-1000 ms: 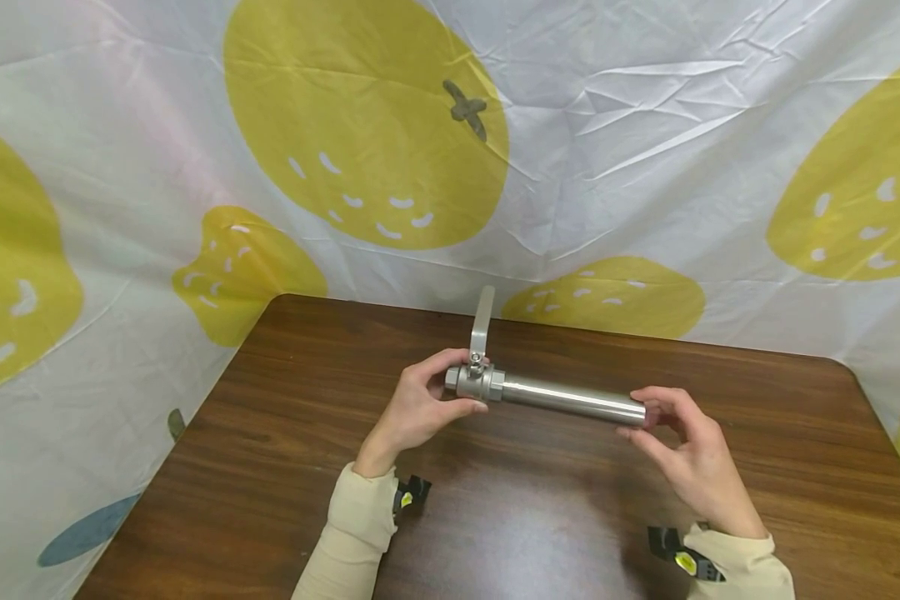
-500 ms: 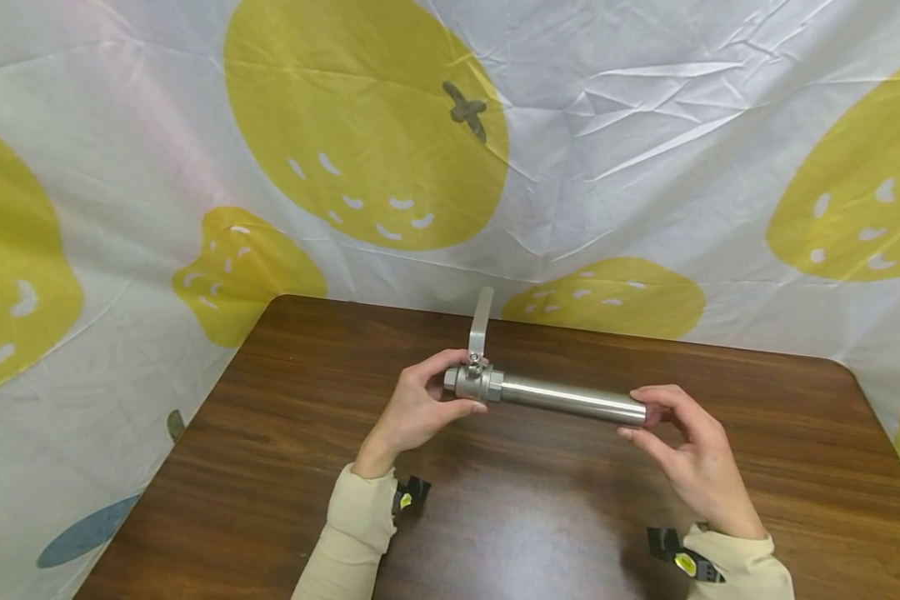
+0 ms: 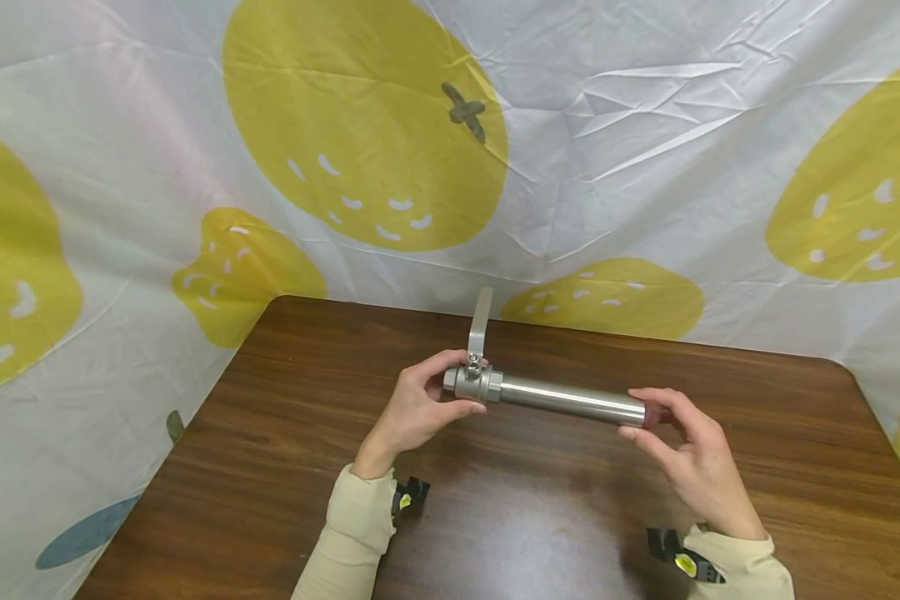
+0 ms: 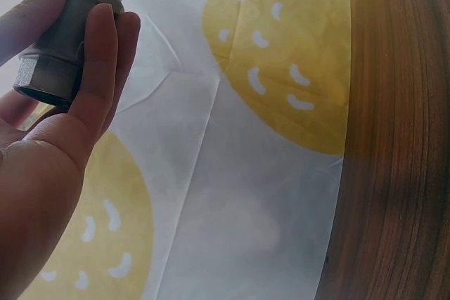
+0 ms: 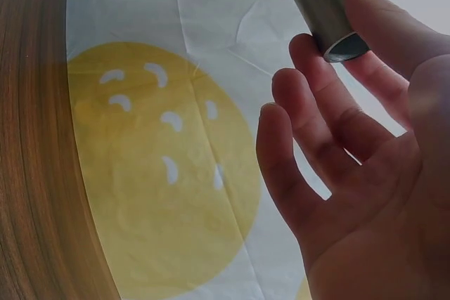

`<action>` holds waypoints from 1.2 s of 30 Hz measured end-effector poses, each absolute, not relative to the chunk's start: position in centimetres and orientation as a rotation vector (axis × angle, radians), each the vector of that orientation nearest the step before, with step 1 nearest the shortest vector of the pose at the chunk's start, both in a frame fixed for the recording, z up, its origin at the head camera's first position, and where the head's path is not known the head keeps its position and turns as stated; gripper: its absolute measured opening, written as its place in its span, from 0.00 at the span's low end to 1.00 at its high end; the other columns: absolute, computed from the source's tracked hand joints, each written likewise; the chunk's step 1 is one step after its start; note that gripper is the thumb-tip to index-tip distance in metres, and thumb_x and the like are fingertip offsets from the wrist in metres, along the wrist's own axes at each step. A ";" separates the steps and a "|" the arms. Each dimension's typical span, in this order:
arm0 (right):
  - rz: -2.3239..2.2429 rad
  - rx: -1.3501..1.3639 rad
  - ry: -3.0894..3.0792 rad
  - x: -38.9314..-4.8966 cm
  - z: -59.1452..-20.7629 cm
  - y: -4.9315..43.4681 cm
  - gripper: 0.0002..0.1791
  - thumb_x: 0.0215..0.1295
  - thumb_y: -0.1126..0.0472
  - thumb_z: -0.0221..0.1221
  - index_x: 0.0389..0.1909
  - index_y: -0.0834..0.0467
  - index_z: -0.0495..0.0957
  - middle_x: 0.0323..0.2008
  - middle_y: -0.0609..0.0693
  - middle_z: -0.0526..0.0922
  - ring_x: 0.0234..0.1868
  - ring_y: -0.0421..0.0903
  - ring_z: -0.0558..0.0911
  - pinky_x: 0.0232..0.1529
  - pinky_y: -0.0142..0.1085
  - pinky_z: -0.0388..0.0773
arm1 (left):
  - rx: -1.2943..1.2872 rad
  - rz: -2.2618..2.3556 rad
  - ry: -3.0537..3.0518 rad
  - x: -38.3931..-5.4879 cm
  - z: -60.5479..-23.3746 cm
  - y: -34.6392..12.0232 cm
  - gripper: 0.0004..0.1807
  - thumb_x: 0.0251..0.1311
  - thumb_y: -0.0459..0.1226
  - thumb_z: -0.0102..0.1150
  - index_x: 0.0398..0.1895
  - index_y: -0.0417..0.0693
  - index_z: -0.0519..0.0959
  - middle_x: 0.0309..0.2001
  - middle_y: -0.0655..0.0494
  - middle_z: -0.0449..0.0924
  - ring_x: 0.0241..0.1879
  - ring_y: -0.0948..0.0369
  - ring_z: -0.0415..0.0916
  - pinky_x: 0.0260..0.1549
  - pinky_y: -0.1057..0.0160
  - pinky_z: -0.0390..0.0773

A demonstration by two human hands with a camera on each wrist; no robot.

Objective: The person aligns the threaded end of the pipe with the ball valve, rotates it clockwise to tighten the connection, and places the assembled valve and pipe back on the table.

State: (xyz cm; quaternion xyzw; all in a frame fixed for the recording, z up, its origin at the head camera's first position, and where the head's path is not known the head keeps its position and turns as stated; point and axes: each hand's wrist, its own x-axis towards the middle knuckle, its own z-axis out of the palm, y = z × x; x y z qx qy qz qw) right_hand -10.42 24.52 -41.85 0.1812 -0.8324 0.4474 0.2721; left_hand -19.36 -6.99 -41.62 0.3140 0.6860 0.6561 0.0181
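Observation:
A metal ball valve (image 3: 471,383) with an upright lever handle (image 3: 480,323) is joined to a shiny metal pipe (image 3: 570,399) that runs to the right. My left hand (image 3: 416,404) grips the valve body between thumb and fingers; in the left wrist view the hex end of the valve (image 4: 43,79) shows in that grasp. At the pipe's far end my right hand (image 3: 693,454) pinches it with thumb and fingertips. The right wrist view shows the pipe's open hollow end (image 5: 346,47), with the other fingers loosely bent below it. The assembly is held over the table.
The brown wood-grain table (image 3: 285,392) has rounded back corners. Behind it hangs a white cloth (image 3: 570,167) printed with yellow fruit, close to the table's back edge. Both sleeves carry a black wrist camera, such as the left one (image 3: 408,494).
Almost nothing differs: the valve and pipe have shifted very slightly left in the head view. Both hands keep their hold.

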 end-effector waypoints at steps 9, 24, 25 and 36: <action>1.207 0.428 -2.293 -10.2 -41.8 24.5 0.27 0.44 0.80 0.68 0.49 0.64 0.78 0.31 0.39 0.77 0.34 0.30 0.76 0.37 0.19 0.70 | 0.981 2.018 2.150 -19.4 -41.6 -7.0 0.28 0.44 0.23 0.72 0.53 0.36 0.75 0.51 0.40 0.78 0.44 0.62 0.76 0.45 0.68 0.80; 1.258 0.392 -2.323 -10.0 -41.8 24.5 0.21 0.51 0.79 0.64 0.47 0.63 0.79 0.31 0.37 0.79 0.34 0.30 0.77 0.38 0.16 0.73 | 0.968 2.028 2.135 -19.3 -41.5 -7.0 0.28 0.43 0.22 0.71 0.52 0.35 0.76 0.50 0.39 0.78 0.44 0.63 0.77 0.46 0.69 0.79; 1.259 0.392 -2.325 -10.0 -41.8 24.5 0.21 0.52 0.79 0.64 0.47 0.63 0.79 0.31 0.37 0.80 0.34 0.30 0.78 0.38 0.16 0.73 | 0.968 2.027 2.136 -19.3 -41.5 -7.0 0.28 0.43 0.22 0.71 0.52 0.35 0.76 0.50 0.39 0.78 0.44 0.63 0.77 0.46 0.69 0.79; 1.270 0.349 -2.371 -9.9 -41.5 24.3 0.17 0.56 0.77 0.63 0.47 0.62 0.78 0.31 0.35 0.80 0.34 0.29 0.78 0.37 0.17 0.74 | 0.961 2.028 2.139 -19.4 -41.6 -6.9 0.28 0.43 0.22 0.72 0.52 0.35 0.76 0.49 0.39 0.78 0.43 0.63 0.76 0.45 0.70 0.79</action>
